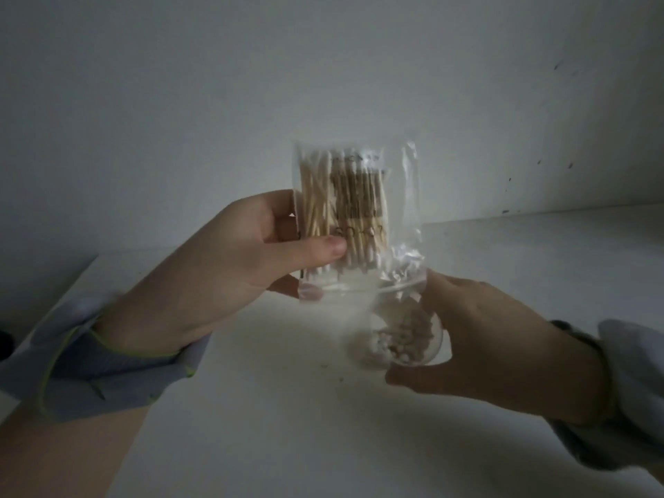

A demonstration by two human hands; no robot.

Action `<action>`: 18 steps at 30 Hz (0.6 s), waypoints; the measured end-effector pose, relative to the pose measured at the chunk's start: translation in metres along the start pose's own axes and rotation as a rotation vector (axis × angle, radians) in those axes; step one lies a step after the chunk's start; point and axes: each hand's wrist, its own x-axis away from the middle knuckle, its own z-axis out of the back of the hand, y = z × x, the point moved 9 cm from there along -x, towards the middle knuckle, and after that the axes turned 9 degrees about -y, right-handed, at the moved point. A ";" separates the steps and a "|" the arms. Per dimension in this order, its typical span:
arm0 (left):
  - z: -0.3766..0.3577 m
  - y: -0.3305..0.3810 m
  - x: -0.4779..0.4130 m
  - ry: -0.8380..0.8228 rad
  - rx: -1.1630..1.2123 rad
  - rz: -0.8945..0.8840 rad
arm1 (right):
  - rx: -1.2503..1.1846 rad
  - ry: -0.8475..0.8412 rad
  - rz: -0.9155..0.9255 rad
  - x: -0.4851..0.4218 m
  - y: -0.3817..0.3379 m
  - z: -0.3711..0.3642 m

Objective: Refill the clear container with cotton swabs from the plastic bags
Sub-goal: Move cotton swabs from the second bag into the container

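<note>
One grey wall [215, 84] fills the upper half of the frame; a pale counter [287, 407] fills the lower half. Dim light and blur soften the detail.

Left hand [230, 267], entering from the lower left in a light blue sleeve [90, 361]: it grips the plastic bag [359, 203] upright at centre frame, thumb pressed across the front near the bag's lower end, fingers behind.

Right hand [503, 346], entering from the lower right: its fingers and thumb curl round the clear container [406, 339], held above the counter just below and right of the bag.

The bag's crumpled lower end touches or overlaps the container's rim. Whether that end is open cannot be told.

Cotton swabs [323, 203], with wooden sticks and white tips, stand packed on end inside the bag. A smaller cluster of swab tips [399, 345] shows low in the container, which is only partly full by the look of it.

Likely step: feeding swabs from bag to container.

Risks:
- Both items are held in the air, so a bag mouth lying off the rim would send swabs past it onto the counter.
- A tightly packed bundle may jam, then release all at once and overshoot.
- The thumb's pinch near the outlet may block the flow.
- The smooth container could slip or tip in the hand under a sudden load.
</note>
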 end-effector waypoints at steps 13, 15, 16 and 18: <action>0.015 0.014 0.004 0.126 0.239 -0.138 | 0.050 0.315 0.219 0.006 -0.019 0.004; 0.013 0.014 0.004 0.114 0.228 -0.136 | 0.090 0.298 0.219 0.009 -0.023 0.004; 0.012 0.014 0.003 0.108 0.220 -0.132 | 0.105 0.284 0.213 0.009 -0.024 0.003; 0.010 0.014 0.003 0.100 0.206 -0.130 | 0.123 0.238 0.193 0.008 -0.024 0.001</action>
